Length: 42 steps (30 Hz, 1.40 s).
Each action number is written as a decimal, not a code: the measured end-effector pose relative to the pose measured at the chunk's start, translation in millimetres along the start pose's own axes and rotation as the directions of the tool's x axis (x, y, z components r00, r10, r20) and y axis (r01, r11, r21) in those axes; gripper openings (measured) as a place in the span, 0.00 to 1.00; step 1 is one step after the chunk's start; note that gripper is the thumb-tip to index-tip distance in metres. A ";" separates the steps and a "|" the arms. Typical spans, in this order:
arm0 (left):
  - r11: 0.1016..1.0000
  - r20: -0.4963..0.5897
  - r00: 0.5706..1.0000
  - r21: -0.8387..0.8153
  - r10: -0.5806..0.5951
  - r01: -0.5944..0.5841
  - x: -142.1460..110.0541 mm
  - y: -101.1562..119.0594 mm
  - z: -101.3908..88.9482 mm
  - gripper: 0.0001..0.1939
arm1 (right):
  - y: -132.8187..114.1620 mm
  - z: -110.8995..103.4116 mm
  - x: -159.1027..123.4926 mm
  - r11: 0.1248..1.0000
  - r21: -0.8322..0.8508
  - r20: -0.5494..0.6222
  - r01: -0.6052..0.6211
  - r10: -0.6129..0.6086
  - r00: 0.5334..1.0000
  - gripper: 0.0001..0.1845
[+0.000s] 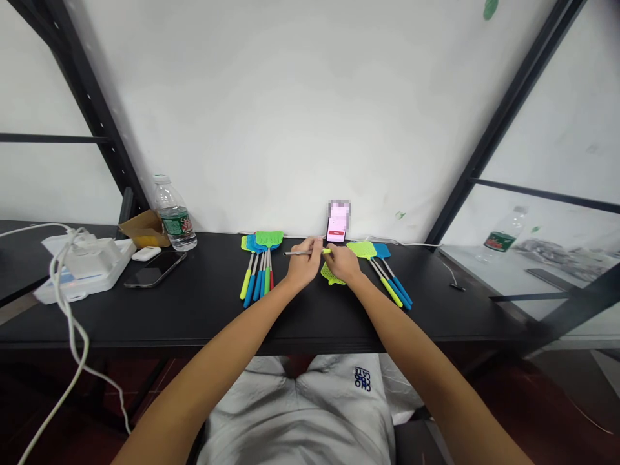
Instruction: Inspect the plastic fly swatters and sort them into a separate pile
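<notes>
My left hand (304,263) is closed around a thin metal rod (293,253), which points left across the fingers. My right hand (343,263) pinches the yellow-green end (326,251) of that same rod, close against the left hand. Just below the right hand, a yellow-green fly swatter head (333,276) lies low over the table, partly covered by the hand. I cannot tell whether it is joined to the rod. To the left lie several fly swatters (268,240) with green, blue and red handles. On the right are yellow-green and blue swatters (362,250).
A lit phone (338,223) leans on the wall behind my hands. Leftward on the black table (203,316) are a water bottle (177,219), a dark phone (155,268), a white case (146,254), a cardboard box (148,227) and a power strip (92,268) with white cables.
</notes>
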<state>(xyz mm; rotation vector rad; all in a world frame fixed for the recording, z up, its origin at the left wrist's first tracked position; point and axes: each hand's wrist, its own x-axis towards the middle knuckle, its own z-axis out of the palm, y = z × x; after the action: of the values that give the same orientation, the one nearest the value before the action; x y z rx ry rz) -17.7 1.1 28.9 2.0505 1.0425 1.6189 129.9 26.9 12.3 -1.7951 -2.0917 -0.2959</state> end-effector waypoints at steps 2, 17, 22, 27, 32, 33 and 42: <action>0.998 -0.063 0.997 -0.035 -0.050 0.048 3.5 -3.5 -1.0 0.25 | -4.9 1.1 -1.0 0.999 -0.015 0.005 0.034 -0.034 0.999 0.22; 0.992 -0.144 0.983 0.035 -0.115 0.122 13.4 -23.5 -7.2 0.23 | -30.3 -4.0 -12.4 0.982 0.017 0.042 0.186 -0.186 0.982 0.25; 0.984 -0.173 0.970 0.034 -0.169 0.177 15.2 -26.3 -7.0 0.24 | -30.3 -3.9 -14.4 0.965 0.049 -0.004 0.259 -0.259 0.966 0.25; 0.977 -0.134 0.973 0.079 -0.188 0.199 17.1 -32.8 -5.3 0.25 | -25.2 -6.6 -15.1 0.943 0.154 -0.099 0.295 -0.283 0.954 0.27; 0.976 0.008 0.988 0.154 -0.156 0.153 11.7 -31.1 -0.4 0.25 | -13.7 -5.6 -9.1 0.937 0.317 -0.172 0.147 -0.096 0.980 0.29; 0.978 0.054 0.987 0.157 -0.148 0.138 9.9 -29.9 0.9 0.25 | -11.1 -4.6 -7.4 0.923 0.365 -0.181 0.120 -0.056 0.982 0.29; 0.986 0.375 0.923 0.165 -0.086 0.025 -4.9 -29.1 14.4 0.22 | 0.6 9.4 2.3 0.785 0.618 -0.196 0.042 0.102 0.975 0.27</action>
<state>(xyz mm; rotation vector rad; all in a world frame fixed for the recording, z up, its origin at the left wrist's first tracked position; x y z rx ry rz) -14.5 20.0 2.2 2.2913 1.0975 1.0730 129.0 32.7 4.7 -1.3200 -1.7192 0.1900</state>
